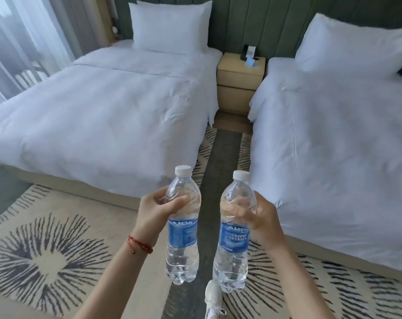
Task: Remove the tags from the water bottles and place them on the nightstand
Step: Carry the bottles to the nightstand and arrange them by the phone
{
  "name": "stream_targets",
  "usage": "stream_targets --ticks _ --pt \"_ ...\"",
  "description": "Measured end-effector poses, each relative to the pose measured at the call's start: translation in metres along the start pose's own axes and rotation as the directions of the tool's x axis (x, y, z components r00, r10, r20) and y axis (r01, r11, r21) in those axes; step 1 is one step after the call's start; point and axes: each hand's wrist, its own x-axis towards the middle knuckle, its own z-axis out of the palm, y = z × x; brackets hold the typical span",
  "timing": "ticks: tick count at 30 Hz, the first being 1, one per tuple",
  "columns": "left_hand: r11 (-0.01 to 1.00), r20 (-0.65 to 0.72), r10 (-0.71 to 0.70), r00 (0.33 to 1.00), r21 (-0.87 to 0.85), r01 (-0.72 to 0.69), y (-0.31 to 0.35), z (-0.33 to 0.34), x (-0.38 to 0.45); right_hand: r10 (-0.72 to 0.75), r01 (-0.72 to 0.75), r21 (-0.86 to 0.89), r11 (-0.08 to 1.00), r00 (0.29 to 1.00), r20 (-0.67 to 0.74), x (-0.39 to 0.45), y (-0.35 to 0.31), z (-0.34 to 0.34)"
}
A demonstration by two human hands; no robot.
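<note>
Left hand [152, 209] and right hand [258, 216] each grip 1 full water bottle [182, 226] at the shoulder; thin plastic, likely heavy, slippery. Blue labels intact; nightstand [240, 72] well ahead btw beds.

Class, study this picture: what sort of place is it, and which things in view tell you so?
Most likely a hotel twin room. Two matching beds, left and right, made up in white, share a nightstand that carries a phone and a small card; each hand holds a water bottle.

Head view, looking down, hands near
</note>
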Motion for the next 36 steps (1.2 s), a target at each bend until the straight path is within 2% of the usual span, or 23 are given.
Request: stream_targets --ticks 5,11,19,27,36 --pt "0.998 0.039 0.038 0.999 0.051 -0.04 0.017 0.041 0.097 0.021 -0.021 -0.003 1.0 0.997 -0.07 0.095 -0.007 -0.04" --pt "0.999 0.082 0.031 0.996 0.027 -0.034 0.026 0.077 0.205 0.017 -0.025 -0.057 0.998 0.991 -0.132 0.2 -0.013 -0.078" --pt "0.997 0.145 0.065 0.987 0.037 -0.071 0.028 0.105 0.391 0.024 -0.043 -0.091 0.995 0.979 -0.204 0.371 -0.001 -0.089" --pt "0.993 0.184 0.099 0.978 0.049 -0.11 0.061 0.123 0.597 0.031 -0.061 -0.109 0.992 0.965 -0.26 0.565 -0.018 -0.091" --pt "0.997 0.209 0.064 0.976 0.02 -0.069 0.064 0.166 0.775 0.047 -0.075 -0.093 0.993 0.961 -0.273 0.736 -0.006 -0.126"
